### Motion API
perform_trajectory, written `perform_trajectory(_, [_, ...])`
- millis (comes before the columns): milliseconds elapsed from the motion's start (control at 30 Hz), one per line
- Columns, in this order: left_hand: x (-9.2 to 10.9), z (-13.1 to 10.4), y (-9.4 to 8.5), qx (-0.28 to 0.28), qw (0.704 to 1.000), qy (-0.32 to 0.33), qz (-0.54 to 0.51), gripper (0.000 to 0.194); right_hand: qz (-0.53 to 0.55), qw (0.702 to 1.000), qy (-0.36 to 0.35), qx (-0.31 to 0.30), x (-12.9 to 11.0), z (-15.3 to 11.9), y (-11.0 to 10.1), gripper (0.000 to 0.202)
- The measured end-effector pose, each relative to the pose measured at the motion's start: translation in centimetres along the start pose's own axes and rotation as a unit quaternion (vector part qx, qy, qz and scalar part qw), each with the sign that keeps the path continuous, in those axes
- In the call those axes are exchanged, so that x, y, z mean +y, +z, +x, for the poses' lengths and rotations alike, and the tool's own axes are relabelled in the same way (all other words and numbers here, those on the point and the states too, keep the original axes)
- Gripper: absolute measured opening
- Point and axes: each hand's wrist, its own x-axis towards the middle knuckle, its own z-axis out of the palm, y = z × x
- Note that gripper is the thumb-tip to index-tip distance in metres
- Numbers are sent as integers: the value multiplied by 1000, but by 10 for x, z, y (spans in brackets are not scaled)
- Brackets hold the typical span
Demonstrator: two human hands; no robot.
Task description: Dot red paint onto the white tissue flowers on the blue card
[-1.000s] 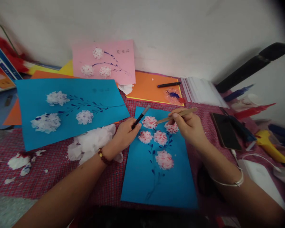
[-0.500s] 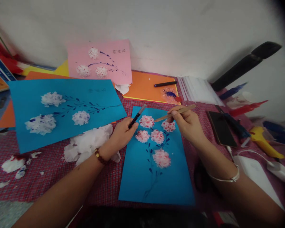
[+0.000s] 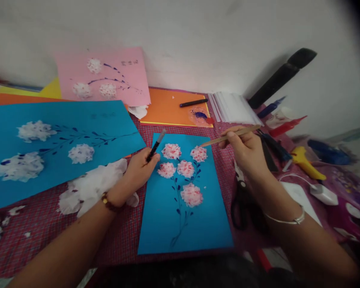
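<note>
Wooden stick (image 3: 215, 141) shifted to upper-right flower (image 3: 199, 153) | right hand (image 3: 245, 149): fingers pinched on it | left hand (image 3: 140, 169): curled round black pen (image 3: 155, 147)

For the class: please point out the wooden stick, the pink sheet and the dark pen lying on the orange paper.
Wooden stick (image 3: 213, 141): head view, on its shaft towards the tip.
Pink sheet (image 3: 108, 73): head view, on bare paper between stems.
Dark pen (image 3: 193, 103): head view, mid-barrel.

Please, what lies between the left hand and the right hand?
In the head view, the blue sheet with its red-speckled white flowers lies between the left hand and the right hand, whose wooden stick points over it.
</note>
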Motion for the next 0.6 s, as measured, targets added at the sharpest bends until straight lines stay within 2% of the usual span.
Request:
perform_trajectory(167, [3,-2,-1,-5,1000,3,13,22,20,998,32,-45,0,-15,10,19])
perform_trajectory(333, [9,-4,-1,-5,996,47,80,26,85,989,39,-110,-5,-16,27,22])
perform_trajectory(600, [8,-3,1,-8,997,45,69,24,74,988,65,-119,-3,-10,43,24])
